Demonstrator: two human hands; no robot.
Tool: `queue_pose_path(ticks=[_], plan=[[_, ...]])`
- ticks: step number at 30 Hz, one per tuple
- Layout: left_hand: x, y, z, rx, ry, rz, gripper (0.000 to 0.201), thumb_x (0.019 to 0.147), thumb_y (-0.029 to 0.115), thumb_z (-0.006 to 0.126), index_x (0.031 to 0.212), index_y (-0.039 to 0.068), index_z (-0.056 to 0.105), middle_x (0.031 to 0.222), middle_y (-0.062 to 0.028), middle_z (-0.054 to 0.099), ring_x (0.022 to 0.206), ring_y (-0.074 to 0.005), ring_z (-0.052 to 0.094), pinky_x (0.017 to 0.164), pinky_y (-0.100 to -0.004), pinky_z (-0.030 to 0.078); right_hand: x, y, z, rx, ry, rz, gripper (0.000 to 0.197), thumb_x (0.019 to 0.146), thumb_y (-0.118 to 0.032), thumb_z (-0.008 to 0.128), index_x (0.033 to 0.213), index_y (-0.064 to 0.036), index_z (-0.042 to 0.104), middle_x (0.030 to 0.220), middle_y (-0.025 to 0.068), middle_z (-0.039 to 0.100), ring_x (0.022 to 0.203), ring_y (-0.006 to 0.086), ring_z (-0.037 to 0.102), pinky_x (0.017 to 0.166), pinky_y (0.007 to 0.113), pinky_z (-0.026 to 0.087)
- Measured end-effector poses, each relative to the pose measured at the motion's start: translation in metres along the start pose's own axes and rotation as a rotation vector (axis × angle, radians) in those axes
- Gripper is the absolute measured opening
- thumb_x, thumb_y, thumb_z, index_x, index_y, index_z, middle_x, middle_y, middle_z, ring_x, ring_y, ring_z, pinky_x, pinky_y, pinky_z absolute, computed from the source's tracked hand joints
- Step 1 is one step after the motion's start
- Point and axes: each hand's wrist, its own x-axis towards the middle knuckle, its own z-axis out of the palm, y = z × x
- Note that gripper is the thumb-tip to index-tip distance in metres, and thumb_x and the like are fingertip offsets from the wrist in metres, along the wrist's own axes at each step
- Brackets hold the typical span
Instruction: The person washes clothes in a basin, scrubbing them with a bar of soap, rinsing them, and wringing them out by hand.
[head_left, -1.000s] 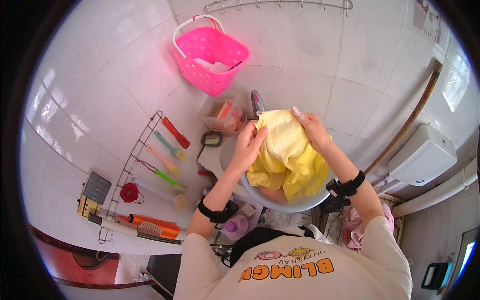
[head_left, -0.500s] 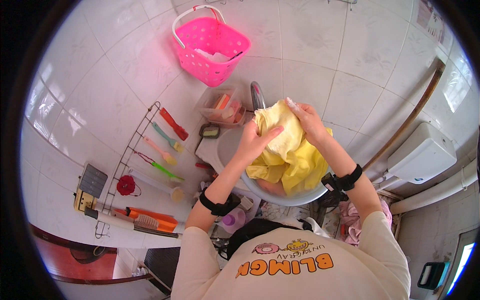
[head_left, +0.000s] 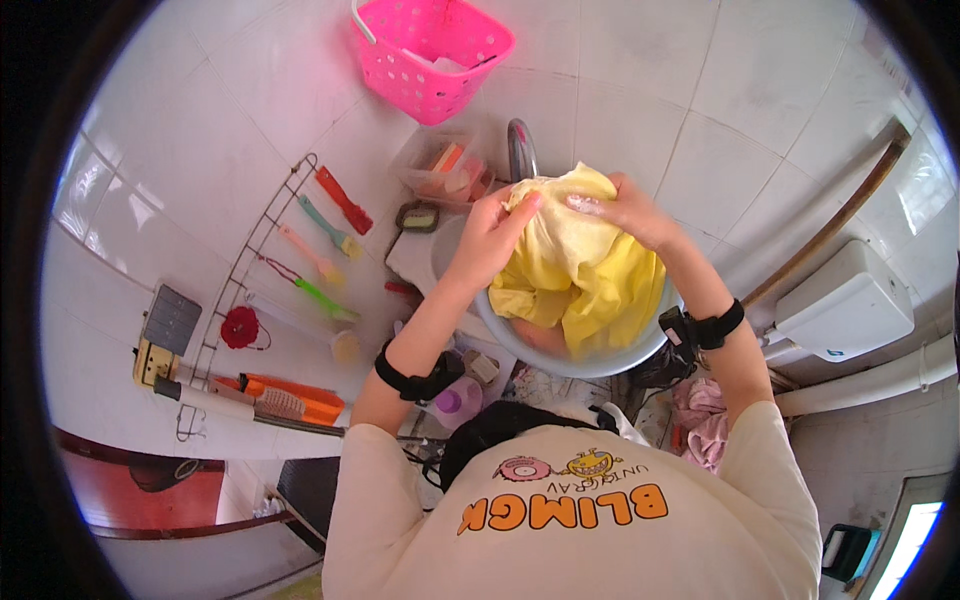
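Since the earlier frame, both hands have been raised a little, and the yellow cloth (head_left: pixel 580 270) is now bunched higher over the basin (head_left: pixel 600 362), in the middle of the frame. The cloth is clamped by the left hand (head_left: pixel 495 235) and the right hand (head_left: pixel 620 208) at its top, with the hands close together; this looks like a rubbing grip, and some white foam seems to be seen on the right fingers. The lower part of the cloth is left hanging in the basin, probably so that water drips there. Behind the basin a tap (head_left: pixel 520 150) is seen. A pink basket (head_left: pixel 430 50) is placed at the upper middle, and brushes (head_left: pixel 325 235) are hung on a wire rack (head_left: pixel 250 250) at the left, probably for easy reach.
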Motion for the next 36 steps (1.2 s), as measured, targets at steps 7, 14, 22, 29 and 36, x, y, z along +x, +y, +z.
queue_pose_path(ticks=[7,14,22,29,36], plan=[[-0.006,0.008,-0.002,0.087,-0.123,-0.233,0.025,0.081,0.013,0.062,0.099,-0.003,0.059,0.091,-0.0037,0.062,0.081,-0.0084,0.057,0.072,-0.0229,0.045,-0.005,0.002,0.007,0.114,0.035,0.074,0.032,0.080,-0.029,0.064,0.095,0.0000,0.062,0.083,0.0036,0.063,0.075,0.0097,0.058,0.068,0.025,0.047],[-0.005,0.002,-0.003,0.130,-0.091,-0.149,0.026,0.078,0.016,0.065,0.093,-0.005,0.061,0.083,-0.0046,0.063,0.073,-0.0072,0.057,0.064,-0.0219,0.046,-0.004,0.000,0.014,0.156,0.058,0.018,0.032,0.081,-0.028,0.062,0.093,0.0010,0.061,0.084,0.0037,0.063,0.075,0.0099,0.058,0.067,0.024,0.047],[-0.010,0.004,-0.009,0.169,-0.143,-0.151,0.028,0.078,0.014,0.065,0.099,-0.004,0.059,0.087,-0.0043,0.062,0.077,-0.0067,0.056,0.067,-0.0227,0.046,0.000,0.000,0.018,0.159,0.040,0.038,0.031,0.082,-0.027,0.062,0.094,0.0015,0.061,0.084,0.0035,0.063,0.075,0.0091,0.058,0.067,0.023,0.047],[-0.019,0.002,-0.001,0.138,-0.070,-0.092,0.025,0.076,0.013,0.067,0.095,-0.003,0.061,0.084,-0.0038,0.063,0.076,-0.0068,0.057,0.067,-0.0228,0.046,-0.002,-0.006,0.029,0.168,0.027,0.038,0.029,0.083,-0.026,0.061,0.093,0.0014,0.061,0.083,0.0032,0.062,0.074,0.0086,0.058,0.066,0.024,0.047],[-0.016,-0.011,-0.003,-0.034,0.081,-0.151,0.033,0.085,0.031,0.058,0.087,-0.002,0.062,0.074,0.0004,0.060,0.066,-0.0044,0.054,0.059,-0.0195,0.043,0.000,0.004,0.024,0.140,0.044,0.088,0.031,0.085,-0.030,0.058,0.092,-0.0003,0.062,0.081,0.0012,0.062,0.071,0.0079,0.058,0.065,0.023,0.046]])
